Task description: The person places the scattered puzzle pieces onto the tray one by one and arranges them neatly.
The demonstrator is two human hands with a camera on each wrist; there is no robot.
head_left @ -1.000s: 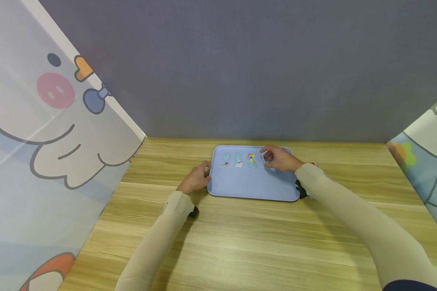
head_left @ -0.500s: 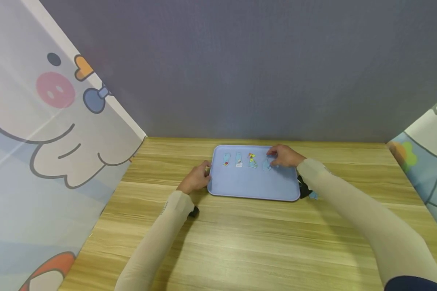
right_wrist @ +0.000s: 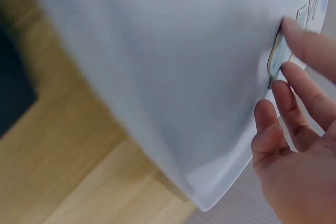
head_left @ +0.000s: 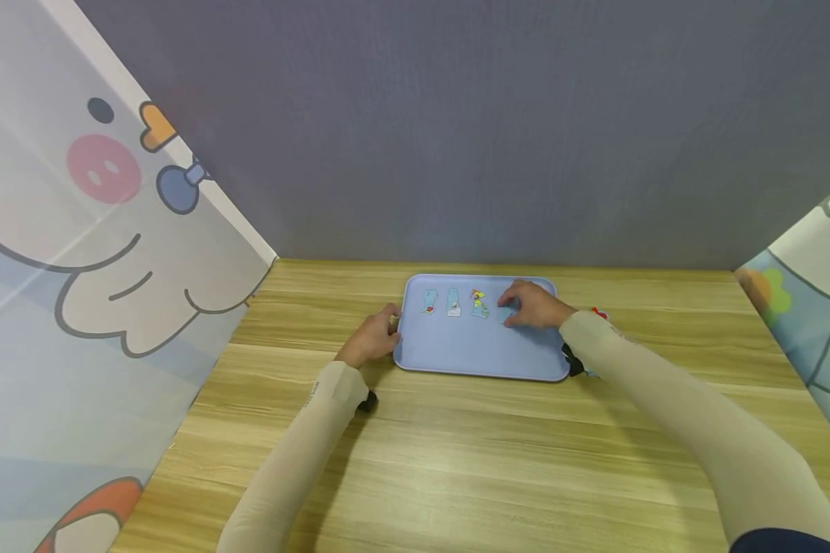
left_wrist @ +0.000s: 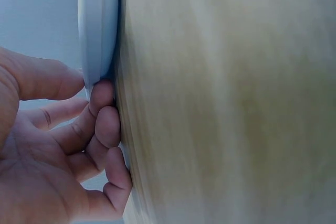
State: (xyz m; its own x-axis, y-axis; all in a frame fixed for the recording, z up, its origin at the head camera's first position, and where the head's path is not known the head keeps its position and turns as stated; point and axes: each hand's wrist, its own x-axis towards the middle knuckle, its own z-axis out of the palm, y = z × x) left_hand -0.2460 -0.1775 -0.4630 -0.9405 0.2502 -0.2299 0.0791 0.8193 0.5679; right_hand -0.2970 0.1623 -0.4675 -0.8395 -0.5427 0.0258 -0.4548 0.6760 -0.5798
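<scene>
Pale blue, the flat piece [head_left: 505,314] lies on the tray [head_left: 480,349], pinched by the right hand [head_left: 534,306]; we see the left hand [head_left: 372,336] gripping the tray's edge (three more pieces [head_left: 453,302] lie nearby).

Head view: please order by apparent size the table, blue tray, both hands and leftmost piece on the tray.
1. Table
2. Blue tray
3. Left hand and right hand: too similar to rank
4. Leftmost piece

Long, close-fitting beige left sleeve [head_left: 287,465], lower left of centre, with small dark lettering [head_left: 313,393] near its end; matching beige right sleeve [head_left: 692,430], lower right, with navy cloth [head_left: 781,541] at the bottom edge. 1 black left wrist piece [head_left: 368,402], 1 black right wrist piece [head_left: 572,361].
</scene>
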